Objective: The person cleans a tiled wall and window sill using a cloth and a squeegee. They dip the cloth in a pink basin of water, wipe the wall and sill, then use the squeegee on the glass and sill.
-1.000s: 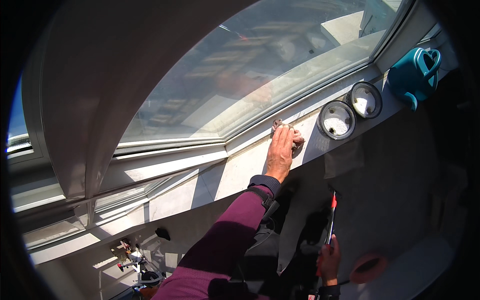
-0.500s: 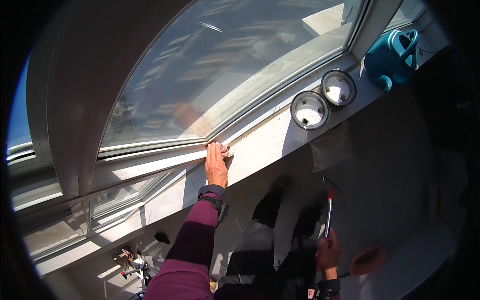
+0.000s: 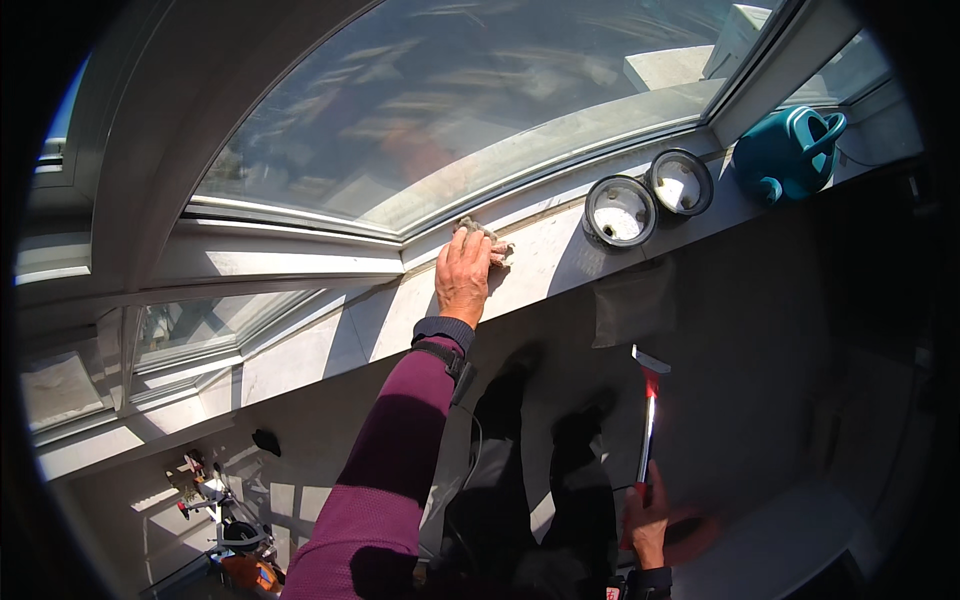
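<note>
My left hand (image 3: 463, 278) reaches forward to the lower edge of the window frame (image 3: 560, 180), its fingers closed over a crumpled, dirty cloth (image 3: 500, 251) pressed against the frame and the sill (image 3: 545, 250). Bits of the cloth stick out beyond the fingertips and on the right side of the hand. Low on the right, my right hand (image 3: 648, 520) is wrapped around the red handle of a long-shafted scraper (image 3: 647, 430). Its red head and wide flat blade point away from me, over the floor and apart from the sill.
On the sill stand two round clear pots (image 3: 619, 211) with dark rims and a teal watering can (image 3: 785, 155). A pale bag-like thing (image 3: 634, 305) is below the sill edge. Assorted equipment (image 3: 235, 535) lies at the lower left. A reddish round object (image 3: 692, 535) is beside my right hand.
My left hand has moved right along the window frame with the cloth, away from the frame's corner. The scraper in my right hand has shifted slightly left and lower in view.
</note>
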A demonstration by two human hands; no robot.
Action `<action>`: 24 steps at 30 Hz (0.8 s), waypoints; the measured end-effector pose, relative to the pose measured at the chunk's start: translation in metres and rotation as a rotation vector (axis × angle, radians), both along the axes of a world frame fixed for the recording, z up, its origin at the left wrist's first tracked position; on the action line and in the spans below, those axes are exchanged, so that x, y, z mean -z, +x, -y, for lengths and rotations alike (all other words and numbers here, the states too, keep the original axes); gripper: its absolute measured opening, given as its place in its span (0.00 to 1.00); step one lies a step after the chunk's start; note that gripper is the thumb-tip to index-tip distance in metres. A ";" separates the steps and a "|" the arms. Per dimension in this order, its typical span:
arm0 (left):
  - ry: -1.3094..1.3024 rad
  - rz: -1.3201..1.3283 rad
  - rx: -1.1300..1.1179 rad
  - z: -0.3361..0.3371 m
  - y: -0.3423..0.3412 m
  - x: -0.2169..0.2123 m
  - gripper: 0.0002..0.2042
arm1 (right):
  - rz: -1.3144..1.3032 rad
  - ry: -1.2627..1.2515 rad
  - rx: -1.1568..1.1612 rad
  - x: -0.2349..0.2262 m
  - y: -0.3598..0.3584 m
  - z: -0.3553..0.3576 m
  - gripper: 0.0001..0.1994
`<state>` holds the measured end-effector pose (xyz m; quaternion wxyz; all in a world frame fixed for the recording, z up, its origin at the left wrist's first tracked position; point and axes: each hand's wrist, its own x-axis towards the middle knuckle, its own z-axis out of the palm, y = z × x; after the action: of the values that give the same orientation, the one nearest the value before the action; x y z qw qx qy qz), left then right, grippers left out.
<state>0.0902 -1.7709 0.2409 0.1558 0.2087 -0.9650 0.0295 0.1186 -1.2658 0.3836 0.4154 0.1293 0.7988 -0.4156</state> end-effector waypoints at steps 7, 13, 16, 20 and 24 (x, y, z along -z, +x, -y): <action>0.184 0.184 -0.366 0.013 0.173 -0.013 0.22 | -0.208 -0.108 -0.382 -0.005 -0.019 0.048 0.34; 0.408 0.253 -0.426 0.023 0.216 -0.027 0.34 | -0.274 -0.271 -0.629 0.000 -0.023 0.148 0.32; 0.507 0.255 -0.420 0.027 0.218 -0.031 0.34 | -0.346 -0.316 -0.651 0.011 -0.012 0.201 0.31; 0.458 0.328 -0.386 0.027 0.221 -0.035 0.32 | -0.520 -0.418 -0.635 0.028 0.009 0.257 0.32; 0.448 0.339 -0.381 0.026 0.221 -0.035 0.31 | -0.479 -0.430 -0.624 0.046 0.021 0.282 0.31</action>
<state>0.3114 -1.7965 0.2763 -0.0648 0.4065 -0.9034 -0.1203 0.1399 -1.5479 0.3376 0.3418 -0.3070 0.7687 -0.4451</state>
